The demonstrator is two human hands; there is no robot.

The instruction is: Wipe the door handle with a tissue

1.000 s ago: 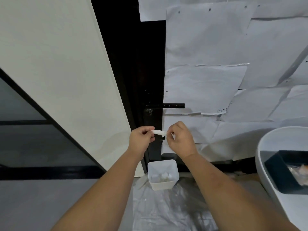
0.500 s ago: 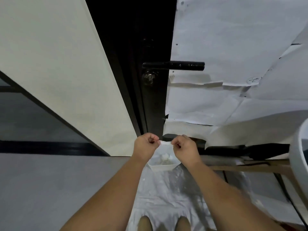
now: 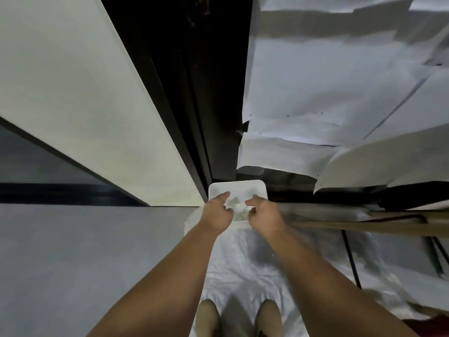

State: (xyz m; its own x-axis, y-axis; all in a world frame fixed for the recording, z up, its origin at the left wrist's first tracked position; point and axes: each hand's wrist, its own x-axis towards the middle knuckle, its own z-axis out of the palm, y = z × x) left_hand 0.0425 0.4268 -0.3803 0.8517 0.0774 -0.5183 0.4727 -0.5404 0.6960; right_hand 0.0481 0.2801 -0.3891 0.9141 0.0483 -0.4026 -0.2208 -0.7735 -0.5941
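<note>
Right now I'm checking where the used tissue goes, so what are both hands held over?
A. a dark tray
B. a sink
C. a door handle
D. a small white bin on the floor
D: both the left hand and right hand are over the small white bin, which has crumpled white bits inside.

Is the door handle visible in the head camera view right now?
No, only both hands over the white bin on the floor show.

Grey floor (image 3: pixel 73 251) carries crinkled plastic sheet (image 3: pixel 245 271) (white bin (image 3: pixel 237 187) on it).

White bin (image 3: pixel 237 187), white paper sheets (image 3: pixel 315 81), black door frame (image 3: pixel 194 93), beige shoes (image 3: pixel 207 317).
</note>
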